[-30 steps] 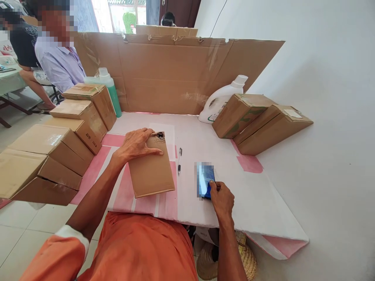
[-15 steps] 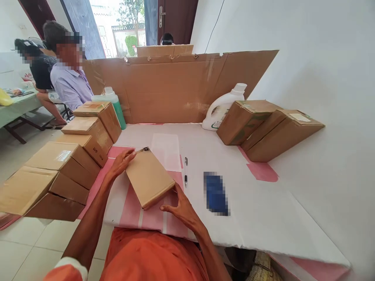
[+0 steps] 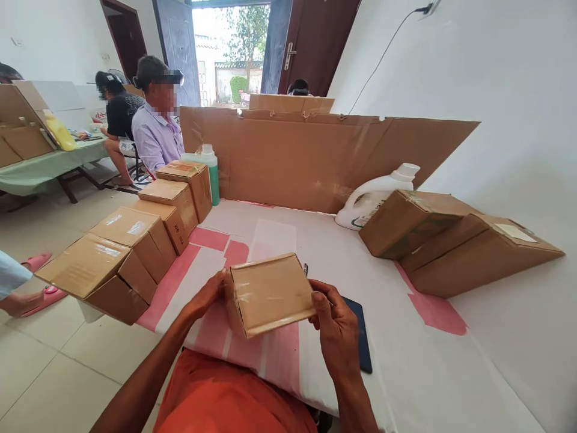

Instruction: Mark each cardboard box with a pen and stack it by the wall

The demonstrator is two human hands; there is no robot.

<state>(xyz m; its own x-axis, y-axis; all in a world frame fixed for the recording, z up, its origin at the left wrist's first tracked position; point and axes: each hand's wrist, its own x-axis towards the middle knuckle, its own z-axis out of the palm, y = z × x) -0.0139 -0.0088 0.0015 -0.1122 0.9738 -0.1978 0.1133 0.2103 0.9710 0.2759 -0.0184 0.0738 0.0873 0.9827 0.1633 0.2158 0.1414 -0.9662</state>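
Observation:
A small brown cardboard box (image 3: 270,294), with clear tape on its surface, is held between my two hands above the near part of the table. My left hand (image 3: 211,294) grips its left side, the fingertips partly hidden behind it. At the right corner, my right hand (image 3: 336,319) pinches the box, thumb on the near face and fingers behind. Past the box, the tip of a pen (image 3: 306,269) shows; the rest is covered. A dark blue flat object (image 3: 364,337) lies on the table, partly behind my right hand.
Several cardboard boxes (image 3: 166,219) line the table's left edge, near a green bottle (image 3: 213,180). A tall cardboard panel (image 3: 288,156) spans the back. On the right, a white jug (image 3: 360,207) stands by more boxes (image 3: 415,222) along the wall. A seated person (image 3: 155,129) is beyond the left boxes.
The box has been lifted and turned, showing another face. My right hand has closed on its corner, and my left hand has moved to its side. The camera view has shifted left.

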